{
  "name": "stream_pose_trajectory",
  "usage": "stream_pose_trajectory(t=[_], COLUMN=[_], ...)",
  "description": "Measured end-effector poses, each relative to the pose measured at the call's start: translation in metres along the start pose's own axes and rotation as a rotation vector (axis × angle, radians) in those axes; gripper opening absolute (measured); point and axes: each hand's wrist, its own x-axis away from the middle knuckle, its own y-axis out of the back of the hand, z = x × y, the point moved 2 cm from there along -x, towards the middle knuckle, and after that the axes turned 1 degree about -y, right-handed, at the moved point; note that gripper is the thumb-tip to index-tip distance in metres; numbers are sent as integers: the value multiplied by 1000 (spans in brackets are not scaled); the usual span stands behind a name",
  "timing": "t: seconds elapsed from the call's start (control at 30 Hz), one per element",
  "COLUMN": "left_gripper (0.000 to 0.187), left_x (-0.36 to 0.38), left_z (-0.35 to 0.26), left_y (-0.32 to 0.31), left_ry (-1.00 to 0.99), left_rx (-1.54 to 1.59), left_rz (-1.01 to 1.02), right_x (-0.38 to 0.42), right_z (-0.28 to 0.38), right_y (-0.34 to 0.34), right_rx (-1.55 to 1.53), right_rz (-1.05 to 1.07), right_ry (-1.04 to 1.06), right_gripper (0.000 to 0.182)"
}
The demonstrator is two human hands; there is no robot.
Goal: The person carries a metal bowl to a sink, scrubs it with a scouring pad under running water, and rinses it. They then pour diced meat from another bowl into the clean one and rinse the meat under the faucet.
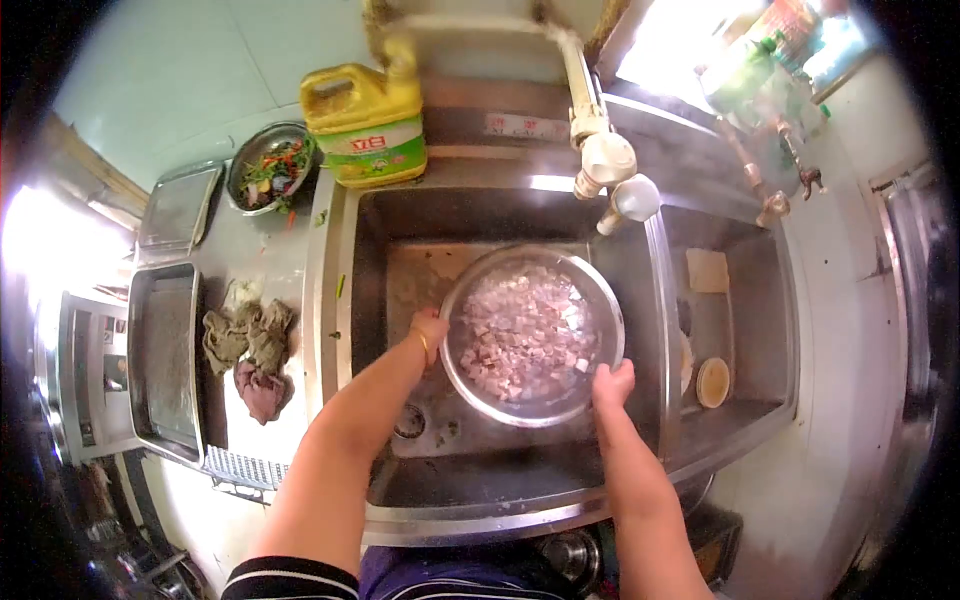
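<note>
A round metal bowl is over the left basin of the sink, with pale pinkish-white cubes of food in liquid inside it. My left hand grips its left rim, the fingers partly hidden behind the wall. On the lower right rim, my right hand is closed with the thumb on top. Steam or haze hangs over the bowl. The white tap is above and to the right of it.
A yellow detergent jug stands behind the sink's left corner. To the left are a bowl of vegetable scraps, crumpled rags and a metal tray. The right basin holds a round yellowish item.
</note>
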Motion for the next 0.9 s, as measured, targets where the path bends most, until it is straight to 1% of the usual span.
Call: stream_pose_trajectory(t=[0.07, 0.1, 0.17, 0.2, 0.23, 0.27, 0.3, 0.33, 0.37, 0.4, 0.47, 0.53, 0.57, 0.6, 0.67, 0.77, 0.83, 0.9], left_gripper=[16, 16, 16, 16, 17, 18, 19, 20, 20, 21, 21, 21, 20, 20, 21, 21, 21, 29], left_x=[34, 65, 136, 164, 190, 219, 260, 301, 330, 359, 427, 455, 468, 483, 518, 552, 570, 582], left_z=[9, 4, -6, -4, -1, 1, -4, -9, -3, 6, 7, 39, 45, 54, 79, 117, 142, 175], left_y=[10, 19, 36, 47, 58, 71, 81, 89, 100, 111, 128, 155, 167, 181, 218, 277, 324, 377], left_ry=[-178, -220, -340, -424, -584, -743, -625, -526, -507, -481, -443, -515, -652, -672, -707, -772, -832, -831], left_rx=[-94, -62, 55, 132, 138, 136, 278, 435, 385, 340, 495, 590, 759, 793, 862, 974, 1004, 836], left_rz=[-83, -104, -148, -173, -203, -253, -222, -192, -251, -301, -353, -398, -374, -417, -496, -603, -638, -811], right_x=[0, 2, -16, -13, -4, 9, 21, 19, 26, 26, 55, 97, 121, 146, 193, 309, 359, 411], right_z=[28, 39, 34, 59, 88, 123, 155, 173, 194, 209, 249, 285, 306, 324, 339, 387, 397, 421], right_y=[26, 33, 38, 53, 69, 88, 102, 110, 116, 116, 111, 101, 99, 93, 52, 33, -41, -124], right_rx=[-27, -155, -117, -195, -229, -324, -340, -192, -288, -98, -52, 6, 51, 119, -196, -253, -323, -377], right_rz=[69, 88, 141, 300, 389, 503, 557, 633, 763, 725, 799, 864, 889, 891, 1047, 1316, 1312, 1458], right_ry=[72, 120, 288, 212, 197, 281, 384, 424, 482, 605, 697, 795, 837, 872, 1019, 961, 1019, 1274], right_gripper=[22, 20, 16, 17, 19, 20, 20, 16, 13, 12, 16, 18, 19, 23, 11, 12, 13, 14])
